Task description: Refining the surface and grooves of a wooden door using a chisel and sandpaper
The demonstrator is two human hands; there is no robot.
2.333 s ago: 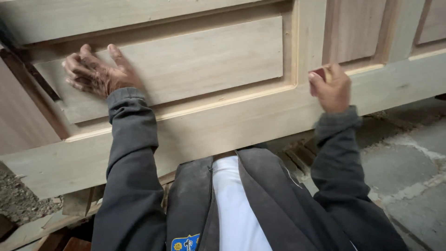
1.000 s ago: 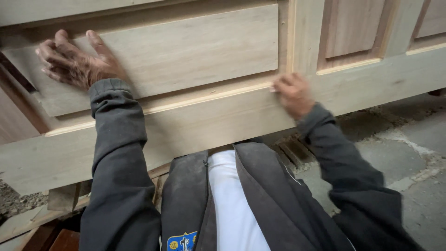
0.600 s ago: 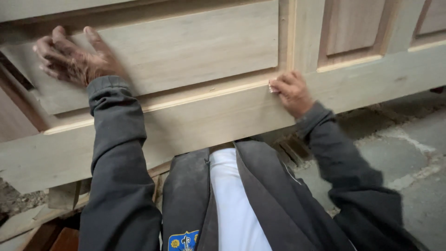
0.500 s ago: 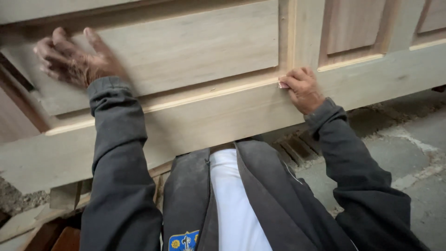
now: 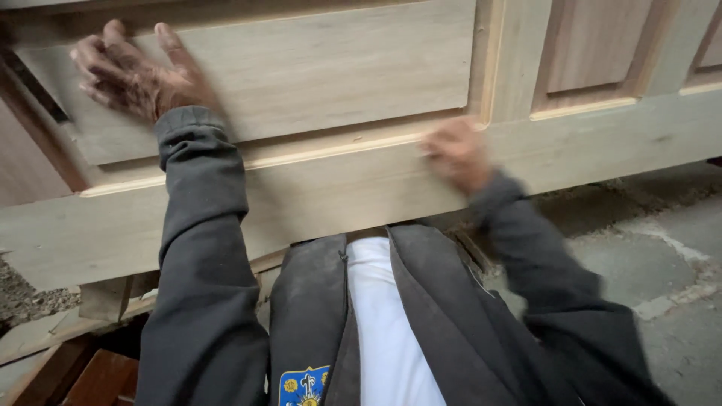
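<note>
An unfinished pale wooden door point(image 5: 338, 192) lies across the view in front of me. My left hand point(image 5: 135, 75) rests flat on its raised panel point(image 5: 338, 68), fingers spread, holding nothing. My right hand point(image 5: 455, 154) is blurred by motion, with its fingers curled and pressed against the moulding strip point(image 5: 331, 146) below that panel, near the upright stile point(image 5: 511, 60). The small pale piece that showed at its fingertips earlier is hidden in the blur.
A second recessed panel point(image 5: 594, 45) lies to the right of the stile. Grey concrete floor point(image 5: 677, 286) runs under the door at right. Wooden supports and reddish boards point(image 5: 98, 372) sit at lower left, beside gravel point(image 5: 22, 293).
My right hand came off the lower rail at right and moved left to the moulding, then rubbed right and back left along it. My left hand has stayed on the panel.
</note>
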